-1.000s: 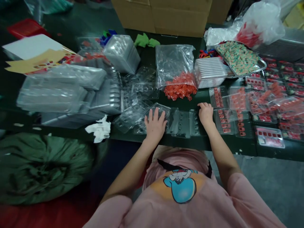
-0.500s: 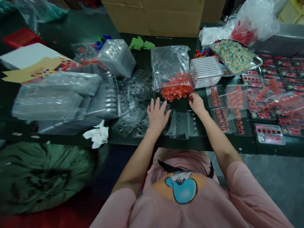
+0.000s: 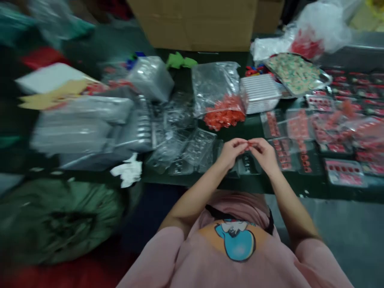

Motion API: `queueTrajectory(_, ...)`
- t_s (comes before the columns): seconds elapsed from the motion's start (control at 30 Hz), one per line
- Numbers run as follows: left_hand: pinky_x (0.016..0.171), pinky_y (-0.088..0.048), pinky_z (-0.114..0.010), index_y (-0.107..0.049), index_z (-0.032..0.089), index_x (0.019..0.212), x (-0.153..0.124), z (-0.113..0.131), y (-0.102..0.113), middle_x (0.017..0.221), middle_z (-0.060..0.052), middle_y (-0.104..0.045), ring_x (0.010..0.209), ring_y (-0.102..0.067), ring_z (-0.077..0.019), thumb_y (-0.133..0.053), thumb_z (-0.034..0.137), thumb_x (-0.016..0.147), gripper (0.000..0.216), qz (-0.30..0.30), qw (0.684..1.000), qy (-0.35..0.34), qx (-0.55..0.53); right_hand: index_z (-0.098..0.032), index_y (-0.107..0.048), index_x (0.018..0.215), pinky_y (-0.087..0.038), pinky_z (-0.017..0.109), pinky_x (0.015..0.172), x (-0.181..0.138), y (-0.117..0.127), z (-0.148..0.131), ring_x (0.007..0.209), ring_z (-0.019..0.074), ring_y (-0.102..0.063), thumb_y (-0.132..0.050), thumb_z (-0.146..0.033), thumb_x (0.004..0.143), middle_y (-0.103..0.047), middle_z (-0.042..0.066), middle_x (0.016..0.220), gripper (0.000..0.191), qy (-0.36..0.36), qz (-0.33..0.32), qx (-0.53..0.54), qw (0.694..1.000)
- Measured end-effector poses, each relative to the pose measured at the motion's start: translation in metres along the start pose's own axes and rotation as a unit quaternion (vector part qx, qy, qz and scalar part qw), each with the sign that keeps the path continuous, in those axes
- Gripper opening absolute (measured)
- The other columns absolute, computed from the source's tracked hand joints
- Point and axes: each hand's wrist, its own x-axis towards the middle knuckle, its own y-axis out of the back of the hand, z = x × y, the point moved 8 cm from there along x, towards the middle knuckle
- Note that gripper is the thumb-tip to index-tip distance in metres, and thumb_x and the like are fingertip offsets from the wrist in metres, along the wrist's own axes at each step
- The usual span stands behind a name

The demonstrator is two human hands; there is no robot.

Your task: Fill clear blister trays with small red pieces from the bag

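Observation:
My left hand (image 3: 231, 152) and my right hand (image 3: 263, 153) meet above a clear plastic blister tray (image 3: 244, 164) near the table's front edge. Both are pinched, fingertips touching, on small red pieces (image 3: 249, 145) held between them. A clear bag spilling a heap of the same red pieces (image 3: 223, 114) lies just beyond the hands. More empty clear trays (image 3: 192, 150) lie left of my left hand. The picture is smeared by motion.
Stacks of clear trays (image 3: 81, 128) fill the left. Filled trays with red pieces (image 3: 327, 136) cover the right. A white stack of trays (image 3: 260, 94), a pan of patterned pieces (image 3: 295, 74), cardboard boxes (image 3: 195, 24), crumpled white paper (image 3: 128, 171) and a green sack (image 3: 60, 216) surround the spot.
My right hand came back from the red heap with pieces. My left hand lifted off the clear tray and moved right to meet it. The camera swung slightly.

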Motion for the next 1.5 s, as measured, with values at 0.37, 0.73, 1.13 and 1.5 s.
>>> queueTrajectory(0.37,0.066,-0.044,-0.022,-0.064,0.012,0.083,-0.015,-0.034,0.01,0.073,-0.001,-0.067,0.065,-0.062,-0.0071,-0.093,0.034,0.05,0.049,-0.045,0.985,0.135,-0.093,-0.024,-0.065,0.1,-0.053,0.035,0.08,-0.022,-0.014,-0.027,0.087,0.0207,-0.067,-0.055,-0.023,0.091,-0.07,0.004,0.094,0.013,0.155,-0.042,-0.181,0.97)
queueTrajectory(0.73,0.067,-0.047,-0.022,-0.069,0.013,0.084,-0.043,-0.037,0.019,0.075,-0.003,-0.07,0.067,-0.064,-0.0099,-0.086,0.02,0.056,0.034,-0.056,0.985,0.165,-0.011,-0.028,-0.062,0.092,-0.053,0.038,0.076,-0.057,-0.015,-0.017,0.084,0.0221,-0.064,-0.051,-0.023,0.092,-0.065,0.005,0.089,0.013,0.054,-0.02,-0.107,0.993)
queueTrajectory(1.13,0.082,-0.049,-0.03,-0.074,0.018,0.091,0.046,0.022,-0.013,0.084,-0.005,-0.072,0.081,-0.065,-0.0167,-0.063,0.006,0.073,0.024,-0.092,0.851,-0.223,0.467,-0.024,-0.06,0.086,-0.05,0.033,0.074,-0.071,0.026,0.014,0.081,0.0192,-0.061,-0.049,-0.022,0.093,-0.063,0.003,0.084,0.013,-0.003,0.042,-0.112,0.993)
queueTrajectory(1.5,0.084,-0.05,-0.031,-0.076,0.021,0.085,0.049,-0.004,-0.02,0.094,-0.008,-0.074,0.091,-0.067,-0.0199,-0.06,0.012,0.081,0.019,-0.166,0.756,-0.253,0.58,-0.024,-0.06,0.087,-0.049,0.032,0.074,-0.051,0.025,0.006,0.082,0.0189,-0.061,-0.05,-0.022,0.093,-0.064,0.004,0.085,0.013,0.009,0.028,-0.111,0.993)
